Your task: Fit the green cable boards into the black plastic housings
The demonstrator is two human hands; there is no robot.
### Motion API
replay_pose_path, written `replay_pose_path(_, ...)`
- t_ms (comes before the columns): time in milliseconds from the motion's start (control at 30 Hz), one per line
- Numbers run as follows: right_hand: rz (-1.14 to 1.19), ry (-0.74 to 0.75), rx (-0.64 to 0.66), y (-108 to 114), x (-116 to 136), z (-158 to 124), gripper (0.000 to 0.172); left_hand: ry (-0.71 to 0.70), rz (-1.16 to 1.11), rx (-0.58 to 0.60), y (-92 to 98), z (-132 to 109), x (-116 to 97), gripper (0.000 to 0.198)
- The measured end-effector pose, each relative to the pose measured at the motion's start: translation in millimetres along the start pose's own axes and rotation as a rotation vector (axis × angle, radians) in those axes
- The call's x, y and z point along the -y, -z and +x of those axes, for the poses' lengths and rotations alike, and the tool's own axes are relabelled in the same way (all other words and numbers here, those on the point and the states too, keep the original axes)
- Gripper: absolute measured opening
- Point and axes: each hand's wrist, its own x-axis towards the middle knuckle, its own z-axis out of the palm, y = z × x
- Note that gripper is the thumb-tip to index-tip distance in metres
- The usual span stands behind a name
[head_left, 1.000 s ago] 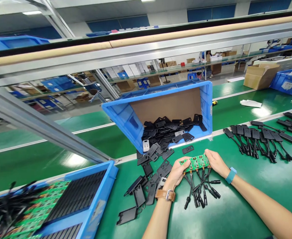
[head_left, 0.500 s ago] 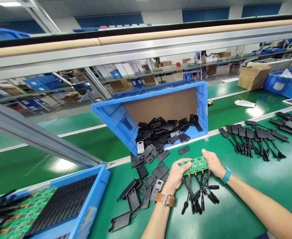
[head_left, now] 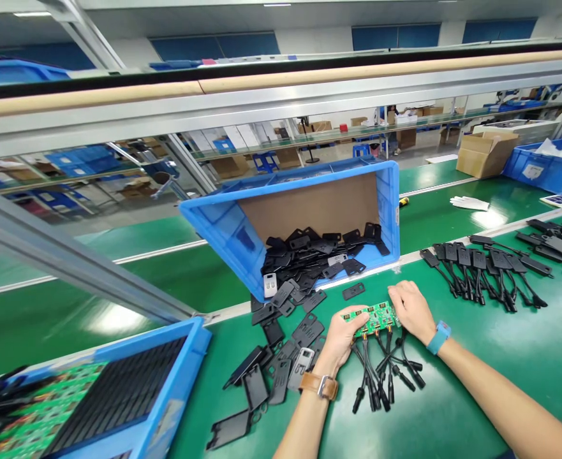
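A strip of green circuit boards [head_left: 375,317] with small black displays is held above the green bench. Several black cables with plugs [head_left: 386,376] hang from its lower edge. My left hand [head_left: 345,331] is closed on the strip's left part, thumb on top. Curled round the strip's right end is my right hand [head_left: 412,312], which covers that end. Whether the end piece is still joined to the others, I cannot tell. Left of my hands lie loose black plastic housings [head_left: 281,376]. One flat black cover [head_left: 354,291] rests just beyond the strip.
A tipped blue bin [head_left: 290,191] holds a heap of black covers. At lower left, another blue bin [head_left: 175,382] contains green boards and rows of black housings. Black cased units with cables [head_left: 479,261] lie at right. Farther back are a white glove [head_left: 469,203] and a cardboard box [head_left: 486,153].
My right hand has rolled over the strip's right end, its knuckles now higher and its fingers covering more. The cables at that end have shifted slightly. My left hand keeps its grip.
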Motion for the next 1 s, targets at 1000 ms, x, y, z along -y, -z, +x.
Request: replay_pose_path(1000,-0.165,-0.038,0.120,-29,13,-26,0.061,-0.135,0.190,0.113,-33.8,-18,14,0.035)
